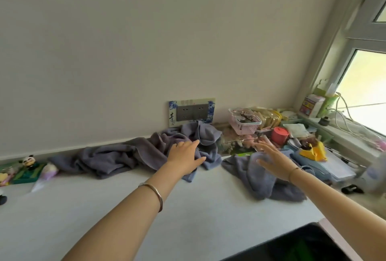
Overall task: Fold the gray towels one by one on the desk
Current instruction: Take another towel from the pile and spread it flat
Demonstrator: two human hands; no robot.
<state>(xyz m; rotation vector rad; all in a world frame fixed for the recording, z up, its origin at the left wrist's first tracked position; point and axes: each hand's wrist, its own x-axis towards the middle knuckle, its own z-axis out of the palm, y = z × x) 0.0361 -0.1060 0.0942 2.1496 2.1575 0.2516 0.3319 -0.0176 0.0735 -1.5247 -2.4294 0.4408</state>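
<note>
A heap of crumpled gray towels [117,156] lies along the wall at the back of the white desk [125,208]. Another gray towel [257,179] lies bunched to the right of it. My left hand [183,154] reaches out with straight fingers over the right end of the heap, touching or just above the cloth. My right hand [269,156] hovers with spread fingers above the right towel and holds nothing; it is slightly blurred.
A pink basket [244,124], a red tub [279,134], a yellow object [313,152] and papers crowd the back right corner by the window. Small toys [27,169] stand at the far left. A wall socket plate [191,111] sits behind the towels. A dark object [302,244] lies at the near right.
</note>
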